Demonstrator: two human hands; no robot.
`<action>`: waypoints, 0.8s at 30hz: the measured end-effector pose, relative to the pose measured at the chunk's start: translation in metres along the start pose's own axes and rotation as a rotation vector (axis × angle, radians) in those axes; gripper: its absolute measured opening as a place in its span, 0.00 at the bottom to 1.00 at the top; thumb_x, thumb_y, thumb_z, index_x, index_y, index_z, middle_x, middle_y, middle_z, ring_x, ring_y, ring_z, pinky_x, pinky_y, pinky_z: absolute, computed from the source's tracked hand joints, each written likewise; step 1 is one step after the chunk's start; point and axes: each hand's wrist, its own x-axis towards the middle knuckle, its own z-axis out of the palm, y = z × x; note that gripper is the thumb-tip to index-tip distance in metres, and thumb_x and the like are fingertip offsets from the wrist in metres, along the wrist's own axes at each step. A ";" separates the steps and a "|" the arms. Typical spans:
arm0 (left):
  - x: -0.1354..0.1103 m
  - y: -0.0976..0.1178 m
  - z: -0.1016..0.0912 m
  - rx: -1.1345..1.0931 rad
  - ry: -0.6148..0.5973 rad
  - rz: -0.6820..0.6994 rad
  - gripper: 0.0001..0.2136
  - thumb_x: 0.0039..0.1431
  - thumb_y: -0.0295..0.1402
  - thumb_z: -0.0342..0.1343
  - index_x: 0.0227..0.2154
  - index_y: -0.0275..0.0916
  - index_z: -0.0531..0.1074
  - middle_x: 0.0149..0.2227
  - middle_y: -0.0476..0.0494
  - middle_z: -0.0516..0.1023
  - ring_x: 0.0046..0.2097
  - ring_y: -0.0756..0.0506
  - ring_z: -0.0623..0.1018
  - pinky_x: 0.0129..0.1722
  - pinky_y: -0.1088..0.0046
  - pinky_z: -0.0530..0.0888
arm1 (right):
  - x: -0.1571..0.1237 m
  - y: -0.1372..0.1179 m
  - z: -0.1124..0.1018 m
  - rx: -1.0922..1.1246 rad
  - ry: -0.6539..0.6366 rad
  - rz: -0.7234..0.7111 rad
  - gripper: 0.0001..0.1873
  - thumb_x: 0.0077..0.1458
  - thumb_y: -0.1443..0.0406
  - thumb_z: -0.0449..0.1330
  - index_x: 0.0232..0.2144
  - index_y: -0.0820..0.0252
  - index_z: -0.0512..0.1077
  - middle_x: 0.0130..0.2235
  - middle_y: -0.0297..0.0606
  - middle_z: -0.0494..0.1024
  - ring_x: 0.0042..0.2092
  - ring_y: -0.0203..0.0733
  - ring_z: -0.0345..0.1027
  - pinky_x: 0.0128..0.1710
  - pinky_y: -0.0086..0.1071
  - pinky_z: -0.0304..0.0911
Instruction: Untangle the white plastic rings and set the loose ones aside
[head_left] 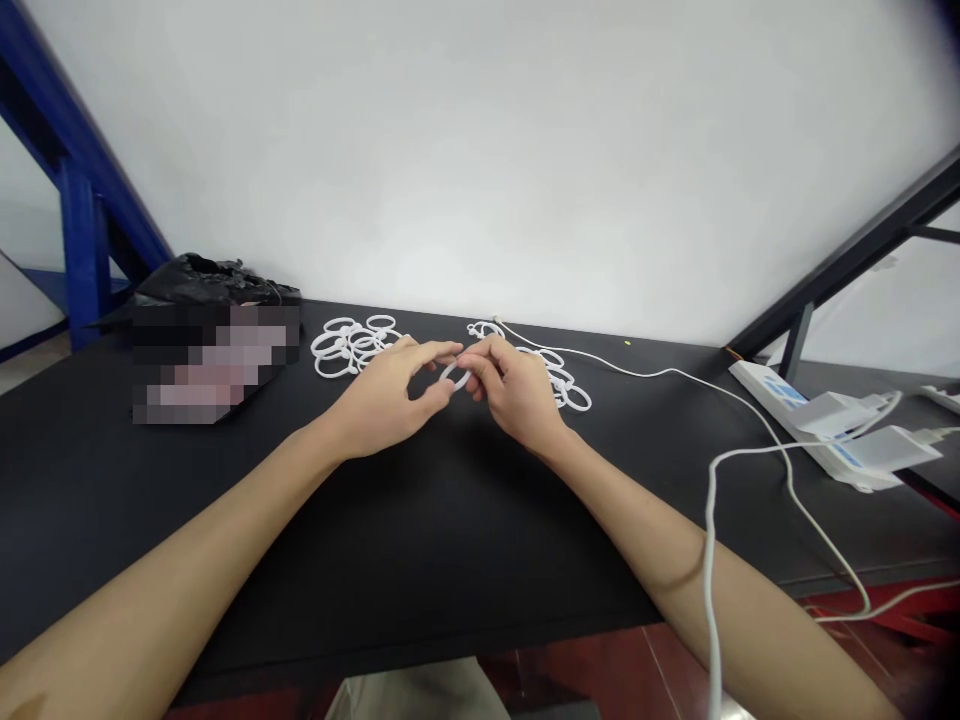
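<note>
A small white ring (454,376) is held up above the black table between my two hands. My left hand (386,395) has its thumb and fingertips closed around the ring's left side. My right hand (514,390) pinches its right side, with the other fingers curled in. Behind my left hand lies a pile of white rings with small knobs (346,345). A second group of similar white rings (574,397) lies behind my right hand, partly hidden by it.
The black table (420,540) backs onto a white wall. A black plastic bag (202,280) sits at the left, beside a blurred-out patch. A white cable (637,373) runs right to a power strip (787,395) with adapters; another cable crosses over my right forearm.
</note>
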 end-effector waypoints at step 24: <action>0.003 -0.026 0.012 0.417 0.067 0.124 0.21 0.65 0.33 0.46 0.60 0.40 0.65 0.56 0.39 0.71 0.56 0.36 0.65 0.56 0.53 0.64 | 0.003 0.027 -0.003 -0.619 -0.021 -0.162 0.09 0.62 0.62 0.58 0.40 0.57 0.77 0.49 0.46 0.70 0.50 0.50 0.62 0.53 0.45 0.61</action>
